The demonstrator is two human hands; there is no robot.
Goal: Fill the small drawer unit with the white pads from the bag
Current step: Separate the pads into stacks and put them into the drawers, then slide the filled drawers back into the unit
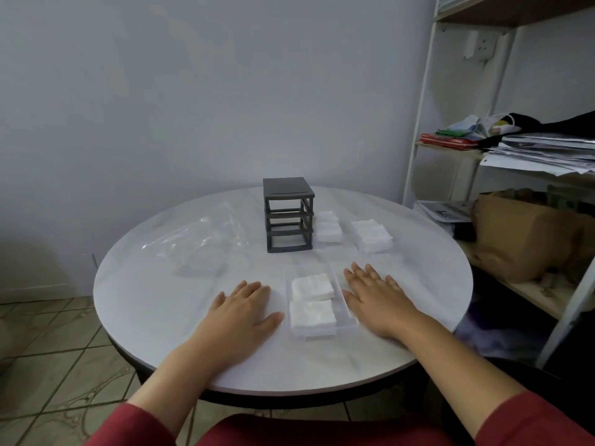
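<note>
I'm seeing the left hand [244, 309] and right hand [376, 300] lying flat on the counter [193, 349], fingers [254, 286] straight and holding nothing, flanking the drawer [347, 328] carrying two stacks of pads [314, 286]. The unit [288, 217] is standing empty beyond. I'm judging that a hasty lift is risking pads sliding out or snagging the slot, and I'm finding no readable writing anywhere.

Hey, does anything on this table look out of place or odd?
Nothing is spilled or damaged. The one oddity: the grey drawer unit stands as a bare frame, its slots empty. A clear drawer holding white pads sits out between the left hand and right hand, and more pads lie right of the frame.
</note>
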